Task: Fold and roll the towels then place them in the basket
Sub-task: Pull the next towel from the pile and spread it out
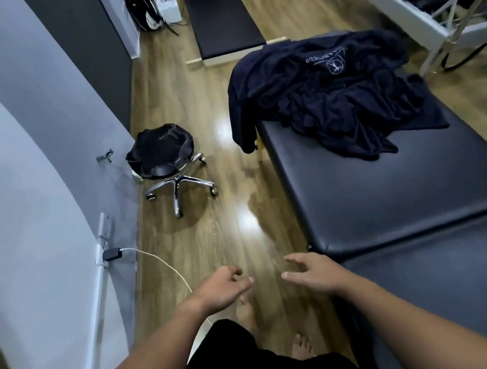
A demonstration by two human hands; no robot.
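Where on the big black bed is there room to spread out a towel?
The padded black massage table is bare in its near stretch, from the dark navy towel heap down to the seam near the right hand. The far end is crowded: the heap covers it and hangs over the left edge. Both hands, the left hand too, hold nothing.

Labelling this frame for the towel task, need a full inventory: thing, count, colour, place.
towels: heap, count unclear, dark navy, far end of the padded table, one edge hanging off
padded table: 1, black, right
stool: 1, black seat, chrome base, by left wall
charger and cable: 1, black plug, white cable, left wall socket
second padded bench: 1, black, far centre
floor: wood
basket: none visible
left hand: empty, over floor
right hand: empty, by table corner
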